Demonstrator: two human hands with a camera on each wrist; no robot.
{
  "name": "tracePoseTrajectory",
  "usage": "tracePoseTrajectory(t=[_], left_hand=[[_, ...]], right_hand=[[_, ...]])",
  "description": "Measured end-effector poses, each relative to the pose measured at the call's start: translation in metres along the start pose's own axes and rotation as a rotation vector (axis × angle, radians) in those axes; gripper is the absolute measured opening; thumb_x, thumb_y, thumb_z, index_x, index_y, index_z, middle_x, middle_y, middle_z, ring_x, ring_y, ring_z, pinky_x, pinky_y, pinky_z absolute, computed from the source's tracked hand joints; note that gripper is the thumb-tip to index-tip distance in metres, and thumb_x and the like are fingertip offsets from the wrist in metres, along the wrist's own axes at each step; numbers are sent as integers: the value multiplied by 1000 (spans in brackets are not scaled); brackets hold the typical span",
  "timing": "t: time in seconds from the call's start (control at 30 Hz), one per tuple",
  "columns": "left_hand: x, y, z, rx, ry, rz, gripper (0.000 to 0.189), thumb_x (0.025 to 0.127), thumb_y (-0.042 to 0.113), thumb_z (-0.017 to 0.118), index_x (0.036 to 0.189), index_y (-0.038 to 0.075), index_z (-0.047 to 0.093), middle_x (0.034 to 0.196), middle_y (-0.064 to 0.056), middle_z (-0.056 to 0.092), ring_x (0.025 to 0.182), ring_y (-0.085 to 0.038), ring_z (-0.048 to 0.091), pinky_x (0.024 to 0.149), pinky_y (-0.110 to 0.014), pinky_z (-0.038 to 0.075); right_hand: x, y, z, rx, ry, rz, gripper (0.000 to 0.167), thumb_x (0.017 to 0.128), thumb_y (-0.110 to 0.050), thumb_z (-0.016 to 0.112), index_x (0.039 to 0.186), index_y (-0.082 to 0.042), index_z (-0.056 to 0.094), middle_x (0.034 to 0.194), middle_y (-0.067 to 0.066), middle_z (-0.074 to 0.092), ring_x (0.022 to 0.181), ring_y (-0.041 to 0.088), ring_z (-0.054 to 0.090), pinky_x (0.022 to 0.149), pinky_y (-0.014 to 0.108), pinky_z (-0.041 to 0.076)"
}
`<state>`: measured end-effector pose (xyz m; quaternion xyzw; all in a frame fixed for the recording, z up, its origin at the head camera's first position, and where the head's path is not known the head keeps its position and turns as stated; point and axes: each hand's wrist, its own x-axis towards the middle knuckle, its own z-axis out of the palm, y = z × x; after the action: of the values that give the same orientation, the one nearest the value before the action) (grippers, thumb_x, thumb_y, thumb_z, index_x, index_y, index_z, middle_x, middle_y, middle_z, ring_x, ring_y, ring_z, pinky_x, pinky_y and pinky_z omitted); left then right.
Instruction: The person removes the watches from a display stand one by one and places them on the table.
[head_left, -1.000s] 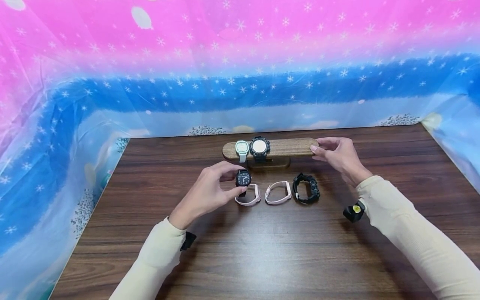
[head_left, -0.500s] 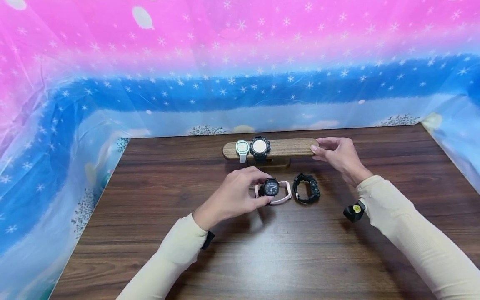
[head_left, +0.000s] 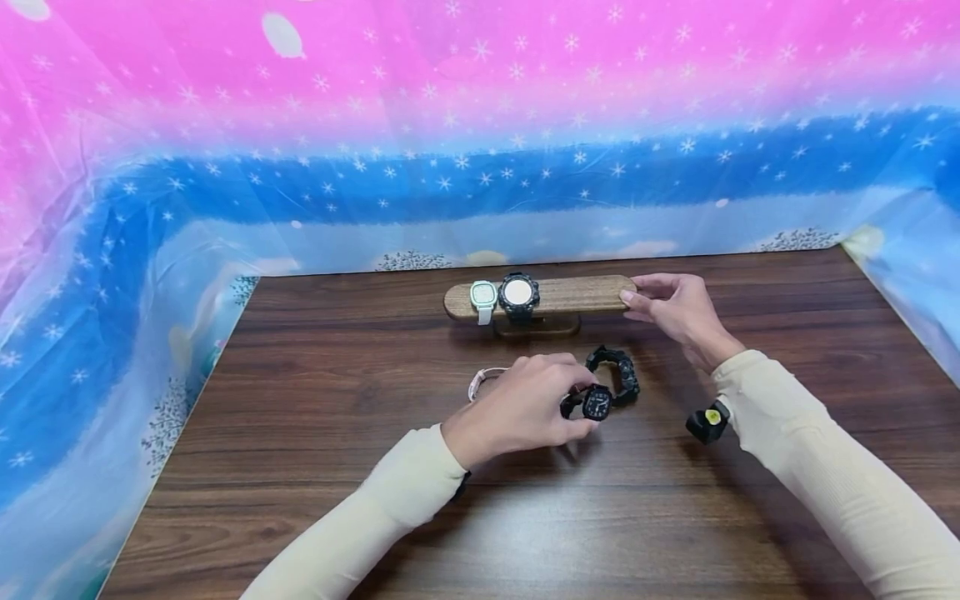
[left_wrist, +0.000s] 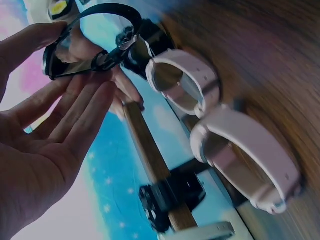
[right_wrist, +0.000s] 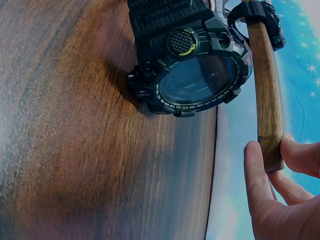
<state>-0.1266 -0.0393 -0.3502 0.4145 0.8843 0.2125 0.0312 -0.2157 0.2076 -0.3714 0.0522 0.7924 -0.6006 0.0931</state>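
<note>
My left hand [head_left: 521, 408] pinches a small black wristwatch [head_left: 597, 403] between thumb and fingers, just above the table. Its looped strap [left_wrist: 102, 10] shows in the left wrist view. At the back, my right hand [head_left: 678, 312] grips the right end of a wooden watch stand [head_left: 581, 294]. A mint-green watch [head_left: 483, 295] and a large black round watch [head_left: 518, 293] sit side by side on the stand's left half. On the table just beyond the held watch lies a chunky black digital watch [right_wrist: 197, 82].
Two pale pink wristbands [left_wrist: 250, 137] stand on the table in front of the stand; in the head view my left hand hides most of them. A printed pink-and-blue cloth [head_left: 420, 183] hangs behind and beside the wooden table [head_left: 360, 333].
My left hand has moved right with the black wristwatch, passing over the pink wristbands towards the chunky black watch. The right hand stays on the stand's end.
</note>
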Motion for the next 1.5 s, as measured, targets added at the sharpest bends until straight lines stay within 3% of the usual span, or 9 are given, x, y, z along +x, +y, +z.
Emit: tracePoseTrajectory(t=[0.27,0.63,0.87,0.97,1.27,1.5], left_hand=[[13,11,9,73,-50,21,28,87,34,81,106,14,74,98,3,67,76,-3,56,58,-17,48],[25,20,22,195,-83,16,25,85,41,80,94,19,72,86,8,61,72,-10,58,64,-29,54],[33,25,34,217,-103,-32,25,83,41,80,80,22,65,79,9,57,65,-13,55,45,-26,46],[37,28,38,255,-109,-43,28,83,43,80,76,23,61,78,9,57,63,-12,54,42,-26,45],[47,35,50,339,-113,-35,29,83,39,78,68,23,58,73,8,61,60,-15,59,42,-30,48],[52,39,56,363,-132,-60,29,83,42,79,71,25,60,74,8,62,61,-17,60,40,-31,46]], right_hand=[[0,0,-1,-9,2,-6,58,97,-21,71,146,0,49,141,24,53,100,19,73,122,50,28],[-1,-1,0,-4,6,-6,57,98,-22,71,145,1,49,142,23,51,102,22,72,120,47,33],[0,-1,0,-12,10,-3,57,98,-22,71,145,0,50,143,22,51,103,22,72,120,49,32],[-1,-1,0,-7,3,-8,57,98,-21,71,146,1,49,144,23,50,105,24,71,120,47,32],[1,0,0,0,11,1,58,97,-21,72,145,1,49,145,24,50,102,22,72,124,51,22],[0,0,0,4,0,-9,58,97,-19,71,146,3,47,145,24,49,101,21,73,124,49,23]])
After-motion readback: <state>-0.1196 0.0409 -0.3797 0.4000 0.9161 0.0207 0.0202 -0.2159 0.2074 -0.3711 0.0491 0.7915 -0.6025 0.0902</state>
